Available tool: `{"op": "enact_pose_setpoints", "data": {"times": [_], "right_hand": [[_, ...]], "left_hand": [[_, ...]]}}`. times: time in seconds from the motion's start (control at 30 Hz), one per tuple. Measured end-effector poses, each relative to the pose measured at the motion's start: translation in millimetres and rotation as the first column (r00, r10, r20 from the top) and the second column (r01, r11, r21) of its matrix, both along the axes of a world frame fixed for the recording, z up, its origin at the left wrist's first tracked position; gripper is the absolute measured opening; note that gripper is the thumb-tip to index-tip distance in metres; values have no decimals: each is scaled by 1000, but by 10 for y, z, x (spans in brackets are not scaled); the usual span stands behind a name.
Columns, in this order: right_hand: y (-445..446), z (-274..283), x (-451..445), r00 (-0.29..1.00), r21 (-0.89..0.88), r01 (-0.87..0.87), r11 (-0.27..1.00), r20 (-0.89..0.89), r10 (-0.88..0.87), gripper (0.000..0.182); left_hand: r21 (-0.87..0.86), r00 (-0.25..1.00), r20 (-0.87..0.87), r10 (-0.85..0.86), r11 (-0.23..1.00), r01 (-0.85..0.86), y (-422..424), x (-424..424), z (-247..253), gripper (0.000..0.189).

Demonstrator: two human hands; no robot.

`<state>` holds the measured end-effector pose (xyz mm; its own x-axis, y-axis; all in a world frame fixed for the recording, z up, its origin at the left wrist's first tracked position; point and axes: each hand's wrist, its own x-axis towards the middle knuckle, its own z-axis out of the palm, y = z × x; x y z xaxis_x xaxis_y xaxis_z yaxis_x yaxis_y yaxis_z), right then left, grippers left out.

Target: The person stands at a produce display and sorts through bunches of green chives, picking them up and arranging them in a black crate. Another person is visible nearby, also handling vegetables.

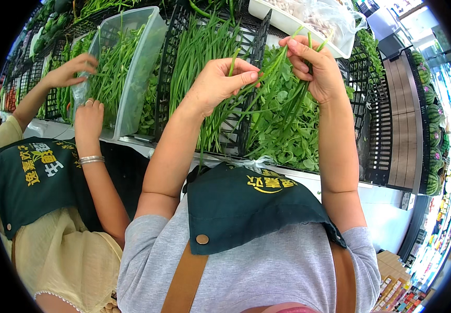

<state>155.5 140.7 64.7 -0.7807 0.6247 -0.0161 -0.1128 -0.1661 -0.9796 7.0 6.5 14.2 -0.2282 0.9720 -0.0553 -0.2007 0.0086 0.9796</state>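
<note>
My right hand grips several long green stalks near their pale ends. The stalks hang down over a bed of leafy greens. My left hand pinches a few thin green stalks between thumb and forefinger, one end poking up beside the thumb. Strands stretch between the two hands. Under and beside my left hand, long flat green leaves like garlic chives lie in a pile. A black plastic lattice divider stands between this pile and the leafy greens.
At left a co-worker's hands work by a clear plastic bin of greens. A white tray of pale produce under plastic film sits at the back right. Farther right are a wood-patterned shelf and watermelons.
</note>
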Motion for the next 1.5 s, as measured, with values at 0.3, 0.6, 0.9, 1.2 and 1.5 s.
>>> {"op": "enact_pose_setpoints", "data": {"times": [0.3,0.6,0.9,1.2,1.5], "right_hand": [[2,-108,39,1000,-24,25,999,-14,-25,15],[223,-121,232,951,-221,152,963,-234,-204,17],[98,-117,218,946,-322,90,943,-268,-182,20],[-466,52,108,997,-48,-46,998,-65,42,20],[-430,22,113,945,-228,-206,952,-298,133,37]], "left_hand": [[137,993,-103,55,990,-41,73,121,-4,12],[636,491,-190,850,487,-598,-522,-511,677,8],[506,-135,-817,560,586,-633,-1037,-1400,736,27],[252,739,-643,200,967,-43,-409,46,709,40],[251,985,-155,74,967,-33,-182,230,466,30]]}}
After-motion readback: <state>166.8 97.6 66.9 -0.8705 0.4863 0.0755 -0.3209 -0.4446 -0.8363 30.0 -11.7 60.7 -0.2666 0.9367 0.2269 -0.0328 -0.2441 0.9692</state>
